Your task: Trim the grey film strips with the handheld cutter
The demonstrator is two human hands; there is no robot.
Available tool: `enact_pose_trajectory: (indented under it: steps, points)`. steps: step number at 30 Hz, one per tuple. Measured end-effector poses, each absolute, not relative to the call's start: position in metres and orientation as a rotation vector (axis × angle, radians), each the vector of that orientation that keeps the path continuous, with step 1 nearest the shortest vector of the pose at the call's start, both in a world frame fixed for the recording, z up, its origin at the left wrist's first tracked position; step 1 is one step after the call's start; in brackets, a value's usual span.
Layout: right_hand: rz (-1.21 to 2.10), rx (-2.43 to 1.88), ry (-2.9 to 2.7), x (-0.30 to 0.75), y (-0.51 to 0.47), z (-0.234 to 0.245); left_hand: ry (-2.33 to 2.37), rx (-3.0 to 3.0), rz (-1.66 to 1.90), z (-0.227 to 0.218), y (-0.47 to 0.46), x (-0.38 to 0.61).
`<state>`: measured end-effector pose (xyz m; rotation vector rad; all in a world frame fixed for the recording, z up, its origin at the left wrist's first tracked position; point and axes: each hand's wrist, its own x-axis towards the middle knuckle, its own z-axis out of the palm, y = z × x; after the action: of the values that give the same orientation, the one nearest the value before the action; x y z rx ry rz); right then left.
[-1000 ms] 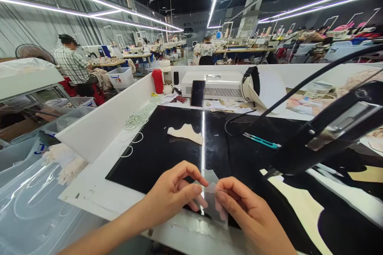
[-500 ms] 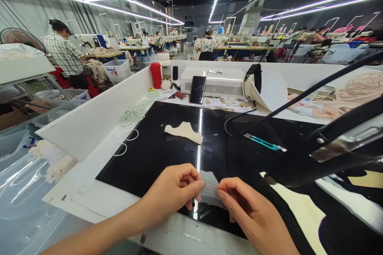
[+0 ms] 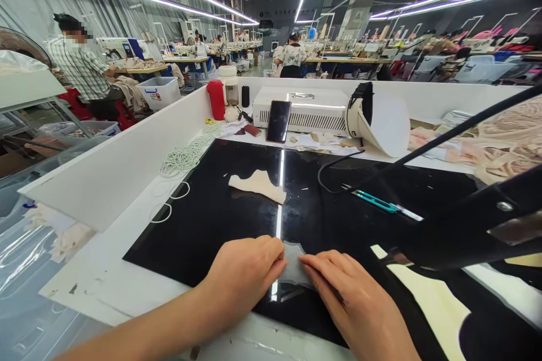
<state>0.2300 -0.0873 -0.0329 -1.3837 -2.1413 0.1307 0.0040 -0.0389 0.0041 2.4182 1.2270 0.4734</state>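
Between my hands is a small, thin grey piece of fabric or film (image 3: pixel 294 272), low over the glossy black work surface (image 3: pixel 237 225). My left hand (image 3: pixel 248 268) is closed on its left edge, fingers curled. On the other side my right hand (image 3: pixel 349 293) pinches the right edge between thumb and fingers. Whether the piece rests on the surface is hard to make out. A cream cut fabric piece (image 3: pixel 259 185) lies flat beyond my hands. To the right are a teal cutter (image 3: pixel 376 201) and a larger pale yellow cut piece (image 3: pixel 436 299).
A black lamp-like arm (image 3: pixel 461 231) reaches in from the right above the surface. At the back stand a white vented box (image 3: pixel 309 110), a phone (image 3: pixel 279 121) and a red cup (image 3: pixel 216 100). Pale green cord (image 3: pixel 182 158) is heaped at left. A co-worker (image 3: pixel 82 62) sits beyond.
My fingers have closed in on the grey piece, both hands now gripping its edges. The view has shifted slightly; the cream piece lies as before.
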Motion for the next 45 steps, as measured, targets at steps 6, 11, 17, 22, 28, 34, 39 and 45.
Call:
enact_pose_trajectory:
  steps: [6,11,17,22,28,34,39,45]
  points:
    - [0.017,-1.408,-2.163,0.225,-0.088,-0.036,1.197,2.603,0.421,0.001,-0.041,0.004]
    - [0.036,-1.412,-2.239,0.229,-0.09,-0.04,1.183,2.627,0.408,0.003,-0.041,0.004]
    - [0.004,-1.409,-2.244,0.233,-0.089,-0.043,1.182,2.634,0.433,0.003,-0.041,0.004]
    - [-0.042,-1.378,-2.189,0.226,-0.09,-0.039,1.192,2.654,0.441,-0.001,-0.042,0.004]
    - [-0.102,-1.383,-2.098,0.215,-0.089,-0.032,1.227,2.661,0.422,-0.002,-0.045,0.003]
    - [-0.147,-1.373,-2.119,0.215,-0.088,-0.029,1.196,2.785,0.557,-0.002,-0.042,0.0]
    - [-0.161,-1.372,-2.115,0.213,-0.088,-0.03,0.968,3.028,0.744,-0.005,-0.043,0.001]
    - [-0.217,-1.358,-2.123,0.21,-0.087,-0.029,0.76,2.976,0.863,-0.011,-0.047,0.012]
